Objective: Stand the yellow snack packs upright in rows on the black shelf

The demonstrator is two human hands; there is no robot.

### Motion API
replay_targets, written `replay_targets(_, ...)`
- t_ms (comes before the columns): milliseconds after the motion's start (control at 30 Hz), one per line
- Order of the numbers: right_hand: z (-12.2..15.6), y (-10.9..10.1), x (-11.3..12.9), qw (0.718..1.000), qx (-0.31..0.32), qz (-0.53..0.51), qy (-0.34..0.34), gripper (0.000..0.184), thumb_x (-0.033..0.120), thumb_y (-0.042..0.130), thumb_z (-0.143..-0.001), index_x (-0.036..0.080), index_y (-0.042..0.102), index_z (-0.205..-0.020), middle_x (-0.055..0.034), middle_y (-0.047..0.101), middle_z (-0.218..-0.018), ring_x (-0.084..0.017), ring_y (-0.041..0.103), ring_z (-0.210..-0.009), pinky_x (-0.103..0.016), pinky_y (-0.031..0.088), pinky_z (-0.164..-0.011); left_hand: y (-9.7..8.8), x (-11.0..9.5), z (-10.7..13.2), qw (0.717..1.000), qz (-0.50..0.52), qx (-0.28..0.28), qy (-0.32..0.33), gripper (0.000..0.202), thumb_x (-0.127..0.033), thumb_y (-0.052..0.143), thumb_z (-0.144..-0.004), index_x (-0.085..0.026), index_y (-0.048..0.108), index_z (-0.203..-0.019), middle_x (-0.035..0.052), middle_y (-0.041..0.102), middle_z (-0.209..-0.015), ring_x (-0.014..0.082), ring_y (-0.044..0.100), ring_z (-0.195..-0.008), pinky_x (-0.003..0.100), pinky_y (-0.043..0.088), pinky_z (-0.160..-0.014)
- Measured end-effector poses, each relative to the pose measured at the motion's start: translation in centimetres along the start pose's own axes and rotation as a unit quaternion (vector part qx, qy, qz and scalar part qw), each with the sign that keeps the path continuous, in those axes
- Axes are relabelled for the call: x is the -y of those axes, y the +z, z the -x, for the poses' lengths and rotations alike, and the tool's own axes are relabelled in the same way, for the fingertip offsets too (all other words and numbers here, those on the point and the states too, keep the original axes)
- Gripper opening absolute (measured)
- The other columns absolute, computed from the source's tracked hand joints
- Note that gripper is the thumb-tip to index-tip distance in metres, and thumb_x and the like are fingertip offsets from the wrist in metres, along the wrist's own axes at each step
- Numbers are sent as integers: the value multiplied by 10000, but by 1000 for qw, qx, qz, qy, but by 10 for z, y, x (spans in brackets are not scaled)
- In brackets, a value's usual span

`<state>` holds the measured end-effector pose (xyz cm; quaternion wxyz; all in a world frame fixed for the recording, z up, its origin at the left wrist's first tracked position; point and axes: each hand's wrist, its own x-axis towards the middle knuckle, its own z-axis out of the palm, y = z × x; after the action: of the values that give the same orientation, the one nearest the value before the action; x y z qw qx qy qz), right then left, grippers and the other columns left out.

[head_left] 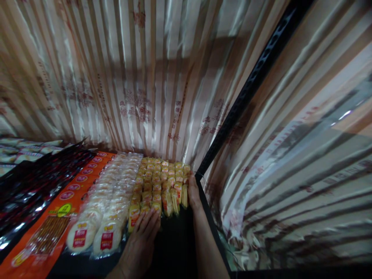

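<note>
- Left hand [145,229]: flat against the yellow packets [157,186], grip spread.
- Right hand [193,192]: beside them; grip, I cannot tell.
- White packs [109,205]: red labels, lettering blurred.

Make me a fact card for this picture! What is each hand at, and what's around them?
Left hand: flat against the front of small, yellow-wrapped snack packets
Right hand: along the packets' right side; exact contact unclear
Surface: black shelf
Next to packets, left: round white crackers in clear wrappers
Further left: bright orange packaging
Behind: shiny striped plastic sheeting
Right: black slotted post
</note>
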<state>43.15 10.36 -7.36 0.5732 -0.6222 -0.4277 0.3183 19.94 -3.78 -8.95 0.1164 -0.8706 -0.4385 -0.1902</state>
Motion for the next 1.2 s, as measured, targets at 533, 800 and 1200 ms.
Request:
replay_targets(533,35,-7,10,990,-109,85,11,703,599,215,-843,118,420,-1313,-132,441,-1354,-227,361,-1275,-368,237,-1071,-7,1,-2,1000,6,7,5,754,34,377,-618,-184,374,-1339,13,347,-1437,218,236,-1343,410,264,-1078)
replay_targets(800,110,-18,15,951,-111,219,-188,427,456,387,-868,155,575,-1105,-126,593,-1097,-226,513,-1053,-384,394,-931,-5,2,-1,1000,16,18,7,736,1,397,-619,-173,378,-1334,17,321,-1451,221,199,-1354,411,194,-1100)
replay_targets(1200,140,9,21,894,-31,382,-231,345,408,383,-894,208,607,-1064,-106,589,-994,-224,532,-974,-355,453,-852,-8,3,-1,999,32,19,8,635,-78,422,-684,-161,416,-1314,37,355,-1432,216,199,-1351,395,181,-1100)
